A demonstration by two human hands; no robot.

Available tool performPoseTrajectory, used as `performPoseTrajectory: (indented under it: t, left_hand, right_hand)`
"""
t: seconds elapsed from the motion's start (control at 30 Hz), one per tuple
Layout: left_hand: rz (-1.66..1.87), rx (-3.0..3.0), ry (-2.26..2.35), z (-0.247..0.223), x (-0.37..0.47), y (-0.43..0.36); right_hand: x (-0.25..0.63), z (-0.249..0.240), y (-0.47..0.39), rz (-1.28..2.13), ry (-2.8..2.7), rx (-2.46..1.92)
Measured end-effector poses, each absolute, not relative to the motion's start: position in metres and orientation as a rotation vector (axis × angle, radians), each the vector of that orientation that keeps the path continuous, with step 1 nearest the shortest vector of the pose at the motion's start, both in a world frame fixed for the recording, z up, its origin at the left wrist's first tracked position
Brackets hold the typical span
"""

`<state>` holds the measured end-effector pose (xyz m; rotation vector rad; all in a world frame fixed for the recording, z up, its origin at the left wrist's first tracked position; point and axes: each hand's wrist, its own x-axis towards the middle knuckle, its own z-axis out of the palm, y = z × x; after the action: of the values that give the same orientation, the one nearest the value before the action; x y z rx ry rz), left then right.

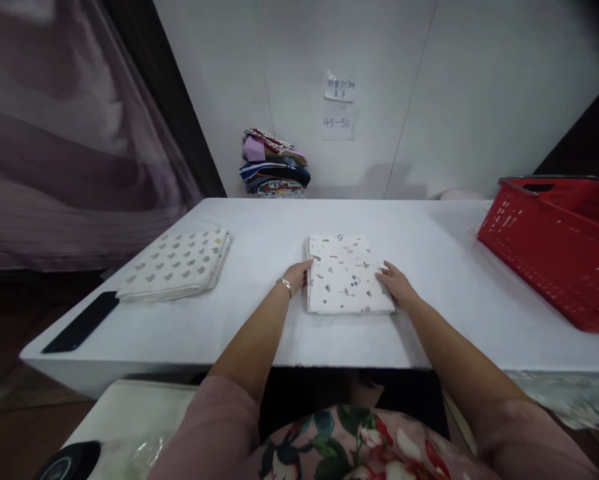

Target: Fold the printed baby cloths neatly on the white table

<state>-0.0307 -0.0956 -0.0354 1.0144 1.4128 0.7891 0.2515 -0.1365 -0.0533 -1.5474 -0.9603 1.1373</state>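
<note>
A folded white cloth (346, 277) with small grey printed motifs lies flat on the white table in front of me. My left hand (298, 276), with a bracelet at the wrist, grips its left edge, thumb on top and the other fingers partly hidden at the side. At the opposite edge, my right hand (398, 283) holds the cloth's side, with some fingertips on top. To the left lies another folded white cloth (176, 265), a stack with rows of grey prints, apart from both hands.
A black phone-like slab (82, 323) lies by the table's left edge. At the right stands a red plastic basket (554, 257). A pile of folded coloured fabrics (274, 167) rests against the back wall, near paper notes (338, 123). The white table's (249, 333) front edge is close to my body.
</note>
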Motion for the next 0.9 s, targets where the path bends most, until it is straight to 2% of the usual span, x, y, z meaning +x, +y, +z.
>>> performPoseTrajectory:
  t: [0.27,0.33,0.47,0.53,0.67,0.8,0.9]
  left_hand:
    - [1.052,1.074,1.394,-0.067,-0.031,-0.132]
    - [1.096,1.131,1.428,-0.072,-0.030,-0.137]
    - [1.158,1.171,1.454,-0.078,-0.031,-0.138]
    - [1.186,1.153,1.439,-0.080,-0.032,-0.136]
    - [1.246,1.165,1.385,-0.086,-0.033,-0.134]
    - [1.319,1.169,1.309,-0.090,-0.032,-0.135]
    - [1.343,1.138,1.272,-0.091,-0.032,-0.134]
  right_hand:
    - [0.256,-0.079,-0.173,1.030,-1.020,-1.490]
    - [0.254,-0.081,-0.180,0.886,-1.133,-1.502]
    - [0.234,-0.076,-0.187,0.372,-1.540,-1.394]
    - [0.213,-0.067,-0.189,0.261,-1.718,-1.312]
    - [0.158,-0.043,-0.186,0.380,-1.877,-1.290]
    - [0.115,-0.022,-0.175,0.611,-1.951,-1.533]
    - [0.100,-0.016,-0.164,0.599,-1.993,-1.755]
